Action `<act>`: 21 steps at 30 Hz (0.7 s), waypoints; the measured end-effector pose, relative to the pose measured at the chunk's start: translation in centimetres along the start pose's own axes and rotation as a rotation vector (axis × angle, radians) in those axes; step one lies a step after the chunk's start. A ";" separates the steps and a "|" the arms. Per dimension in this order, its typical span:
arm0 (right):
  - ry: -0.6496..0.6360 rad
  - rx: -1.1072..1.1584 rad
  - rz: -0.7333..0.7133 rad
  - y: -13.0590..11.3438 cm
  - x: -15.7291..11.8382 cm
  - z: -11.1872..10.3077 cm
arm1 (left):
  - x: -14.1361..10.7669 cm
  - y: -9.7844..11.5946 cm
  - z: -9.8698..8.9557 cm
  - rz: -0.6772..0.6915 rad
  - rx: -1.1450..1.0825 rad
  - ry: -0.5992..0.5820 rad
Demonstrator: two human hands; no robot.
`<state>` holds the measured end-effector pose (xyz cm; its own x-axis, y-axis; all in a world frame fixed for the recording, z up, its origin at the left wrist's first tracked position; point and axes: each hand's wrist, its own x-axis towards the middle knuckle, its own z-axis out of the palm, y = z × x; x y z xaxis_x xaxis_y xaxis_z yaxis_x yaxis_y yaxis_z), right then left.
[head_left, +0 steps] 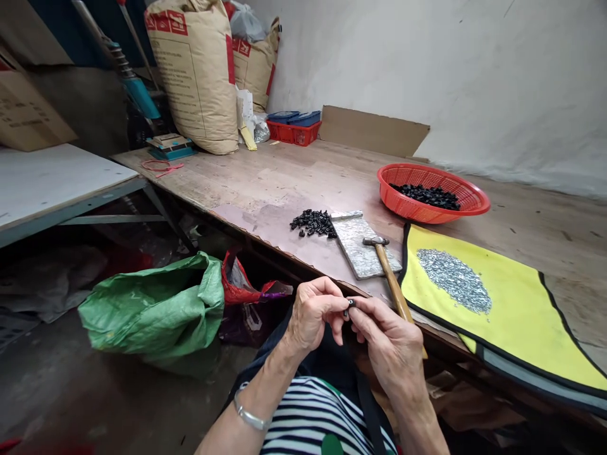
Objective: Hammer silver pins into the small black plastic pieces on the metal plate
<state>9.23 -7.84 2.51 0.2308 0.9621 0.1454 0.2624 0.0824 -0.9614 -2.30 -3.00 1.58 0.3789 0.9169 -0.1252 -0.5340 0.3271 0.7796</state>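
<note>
At the bench, head view: I see a worn plywood workbench [265, 183] carrying a red plastic basket [408, 207] of black parts, a loose black pile [313, 222], a stone slab [360, 249] and a hammer [391, 275].
Labels: the paper sacks [192, 76] bear red print, unreadable from here.
Left hand [313, 313]: fingers nearly closed, pinching a small black part [349, 305].
Right hand [389, 341]: closed on that part too, held over my lap, just off the bench edge.
</note>
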 end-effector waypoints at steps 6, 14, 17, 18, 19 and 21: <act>0.052 -0.084 -0.108 0.4 -0.8 0.3 | 0.1 -0.7 -0.3 -0.107 -0.139 -0.052; 0.069 -0.118 -0.110 0.5 -0.9 0.5 | 0.4 -1.3 -0.7 -0.136 -0.203 -0.079; 0.063 -0.119 -0.119 0.6 -0.9 0.5 | 0.5 -1.4 -0.7 -0.145 -0.179 -0.060; 0.064 -0.118 -0.125 0.6 -0.9 0.5 | 0.5 -1.5 -0.7 -0.148 -0.168 -0.055; 0.068 -0.117 -0.135 0.7 -0.9 0.5 | 0.5 -1.5 -0.7 -0.152 -0.158 -0.050; 0.076 -0.119 -0.163 0.8 -0.9 0.5 | 0.6 -1.4 -0.8 -0.159 -0.141 -0.045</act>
<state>8.81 -8.55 1.47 0.2450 0.9159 0.3179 0.4098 0.1994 -0.8901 -1.89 -2.77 -0.08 0.4982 0.8414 -0.2095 -0.5641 0.4980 0.6586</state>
